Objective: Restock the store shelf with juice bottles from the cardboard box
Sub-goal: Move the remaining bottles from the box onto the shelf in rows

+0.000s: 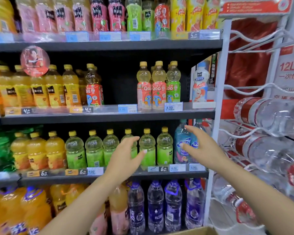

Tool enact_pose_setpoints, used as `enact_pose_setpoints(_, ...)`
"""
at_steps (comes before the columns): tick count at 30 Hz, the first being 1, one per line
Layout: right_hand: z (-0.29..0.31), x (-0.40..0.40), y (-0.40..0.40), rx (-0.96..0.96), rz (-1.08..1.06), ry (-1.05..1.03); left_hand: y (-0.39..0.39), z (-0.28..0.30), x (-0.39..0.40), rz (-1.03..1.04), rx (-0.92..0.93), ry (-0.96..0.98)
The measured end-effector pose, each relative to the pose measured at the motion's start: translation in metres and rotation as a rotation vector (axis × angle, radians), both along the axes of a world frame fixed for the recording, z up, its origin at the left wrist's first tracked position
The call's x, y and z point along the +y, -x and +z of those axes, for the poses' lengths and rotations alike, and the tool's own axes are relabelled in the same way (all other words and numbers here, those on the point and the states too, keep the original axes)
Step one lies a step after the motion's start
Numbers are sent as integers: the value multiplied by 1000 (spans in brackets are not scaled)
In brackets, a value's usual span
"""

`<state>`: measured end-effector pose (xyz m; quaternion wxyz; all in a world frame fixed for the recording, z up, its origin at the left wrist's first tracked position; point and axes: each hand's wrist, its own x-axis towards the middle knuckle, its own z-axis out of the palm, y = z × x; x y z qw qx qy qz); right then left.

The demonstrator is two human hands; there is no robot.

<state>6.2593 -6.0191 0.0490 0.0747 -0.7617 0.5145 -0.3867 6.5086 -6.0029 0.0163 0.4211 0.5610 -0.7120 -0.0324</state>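
On the store shelf [109, 117], seen from the head view, four tiers of drinks are shown, and going left to right along the third tier a row of orange juice bottles [36, 151] is followed by a row of green juice bottles [94, 150], all standing upright with yellow caps, and then by blue-labelled bottles [182, 145] at the right end. In front of the green row the left hand [126, 156] is held with fingers spread and relaxed, gripping nothing; whether a fingertip touches the bottle behind it cannot be told. Just to the right, between the two hands, two green bottles [147, 148] are left exposed, their long axes vertical. The right hand [202, 146] is raised before the blue-labelled bottles, likewise open and empty. On the tier above, a dark gap [120, 85] is seen between the red-labelled bottle on the left and the Qoo bottles [151, 89] on the right; it is judged the likeliest place still to be filled. The cardboard box [193, 231] is glimpsed only as a corner at the bottom edge, below and slightly right of both hands, and its contents are hidden. The box is judged nearer to the right hand, so any next bottle would be reached downward from there. At far right a white wire rack [255, 133] of large water bottles is seen.
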Motion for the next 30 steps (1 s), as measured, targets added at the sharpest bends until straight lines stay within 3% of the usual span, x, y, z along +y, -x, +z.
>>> enact_pose_setpoints(16, 101, -110, -2, -277, -137, 47, 9, 124, -119, 68, 123, 105)
enact_pose_setpoints(30, 106, -210, -24, -299, -143, 25, 18, 136, -216, 214, 287, 177)
